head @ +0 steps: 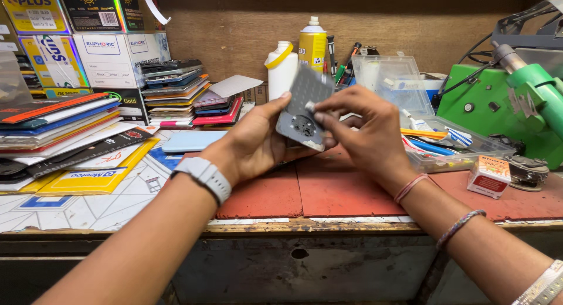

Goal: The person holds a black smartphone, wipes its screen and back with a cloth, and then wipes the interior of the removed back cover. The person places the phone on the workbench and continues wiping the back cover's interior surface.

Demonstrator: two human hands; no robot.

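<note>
Fingers of the left hand (258, 142) grip a grey phone back cover (305, 108) above the red table (328, 191); the right hand (366, 129) pinches something small at its middle, hidden by the fingertips.

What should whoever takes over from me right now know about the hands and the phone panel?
Left hand: grip shut on the grey phone back panel, held tilted above the red mat.
Right hand: fingertips pinch at the panel's face near its camera cut-outs; whether they hold anything I cannot tell.
Nearby: clear plastic tray of tools to the right, phone stack at back left.
Done: panel is off the bench and in hand.
Left: the work at the panel's face.
</note>
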